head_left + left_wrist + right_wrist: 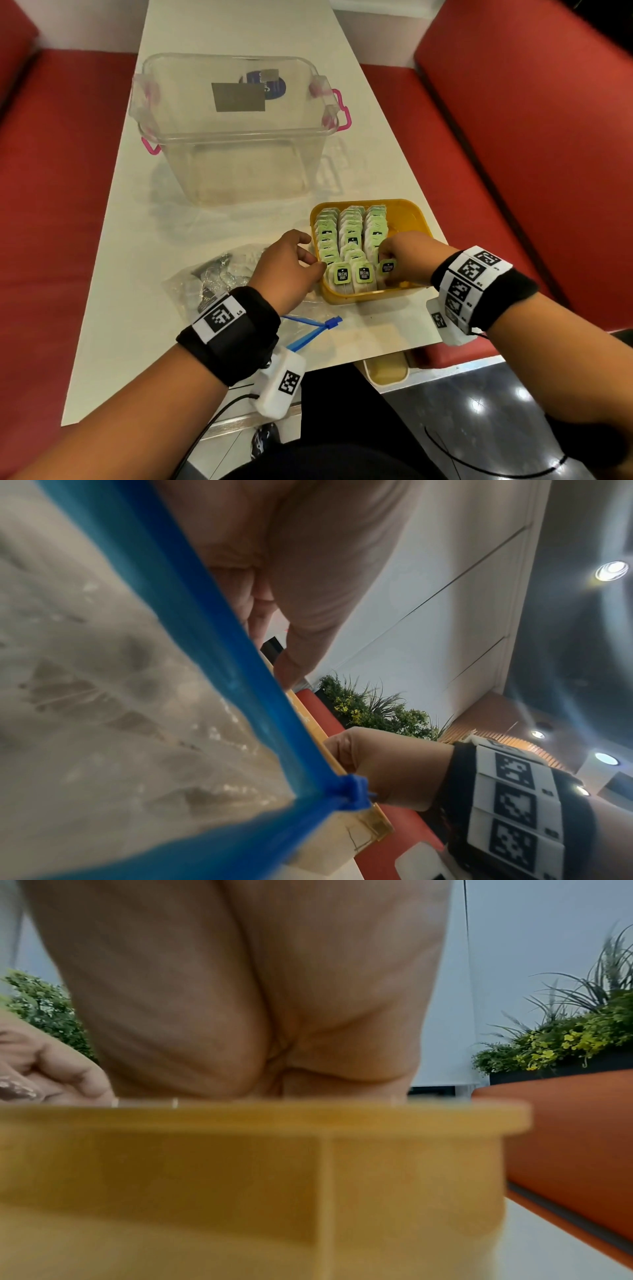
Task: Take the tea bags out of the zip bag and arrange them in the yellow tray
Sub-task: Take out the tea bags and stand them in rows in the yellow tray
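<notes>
The yellow tray (407, 219) stands near the table's right edge and holds three rows of tea bags (351, 233) with green tags. My right hand (385, 255) reaches into its near right corner and pinches the tag of a tea bag (387, 266). In the right wrist view only the palm of my right hand (257, 1015) shows above the tray wall (240, 1150). My left hand (291, 263) lies at the tray's left rim, thumb and curled fingers against it. The clear zip bag (212, 277) with a blue zipper (212, 631) lies under my left wrist with tea bags inside.
A clear plastic box (233, 137) with pink latches stands behind the tray on the white table (137, 257). Red benches (513, 154) flank the table on both sides. A small beige container (385, 371) sits below the table's near edge.
</notes>
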